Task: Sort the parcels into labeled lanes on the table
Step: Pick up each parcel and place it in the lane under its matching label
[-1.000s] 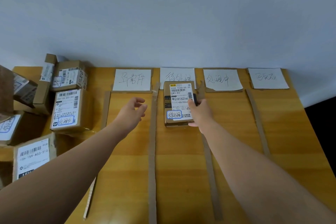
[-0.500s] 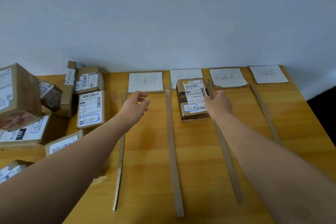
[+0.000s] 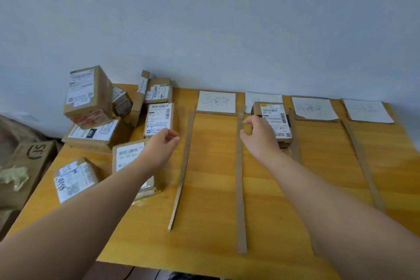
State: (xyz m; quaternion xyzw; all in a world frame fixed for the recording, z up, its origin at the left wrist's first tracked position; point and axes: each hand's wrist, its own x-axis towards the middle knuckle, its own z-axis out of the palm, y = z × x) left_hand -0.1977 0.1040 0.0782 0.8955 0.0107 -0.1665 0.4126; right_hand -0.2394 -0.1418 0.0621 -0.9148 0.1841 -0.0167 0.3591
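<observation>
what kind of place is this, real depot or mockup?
Probably a makeshift sorting station in a plain room, not a depot: one wooden table against a bare wall, lanes marked with cardboard strips and handwritten paper labels, and a small pile of parcels.

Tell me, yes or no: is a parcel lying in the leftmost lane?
No, the leftmost lane shows only bare wood; the one sorted parcel lies in the second lane.
</observation>
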